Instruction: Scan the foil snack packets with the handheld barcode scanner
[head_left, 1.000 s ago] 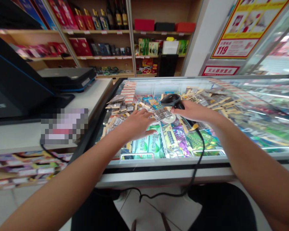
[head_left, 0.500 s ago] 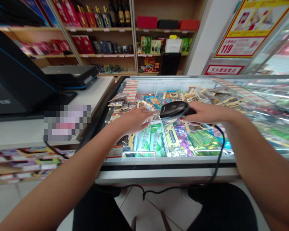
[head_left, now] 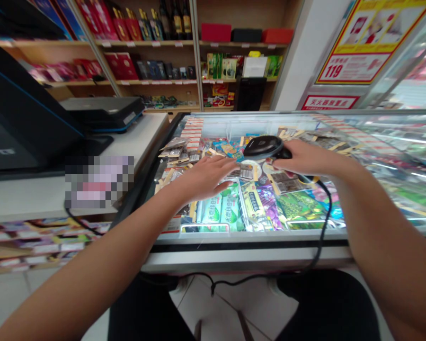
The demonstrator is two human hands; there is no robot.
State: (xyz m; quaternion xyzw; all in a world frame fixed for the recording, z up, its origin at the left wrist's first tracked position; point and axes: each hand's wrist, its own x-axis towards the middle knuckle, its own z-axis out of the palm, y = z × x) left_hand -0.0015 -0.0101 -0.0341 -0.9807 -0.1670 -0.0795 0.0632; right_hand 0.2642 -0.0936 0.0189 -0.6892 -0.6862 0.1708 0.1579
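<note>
Since half a second ago our right hand (head_left: 307, 158) has lifted the scanner (head_left: 266, 147), grip closed around it, above the glass-topped bench (head_left: 255, 258). Our left hand (head_left: 208, 177) lies open on the glass beside the scanner; shelves (head_left: 156, 45) stand behind.

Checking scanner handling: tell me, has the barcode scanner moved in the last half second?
Yes. The barcode scanner in the right hand rose farther from the green packets.

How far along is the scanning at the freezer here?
Done: the right hand grips the barcode scanner, raised over the freezer's glass top. In hand: the left hand lies flat, fingers spread, on the small packet. Left: whether a scan has registered cannot be told.
</note>
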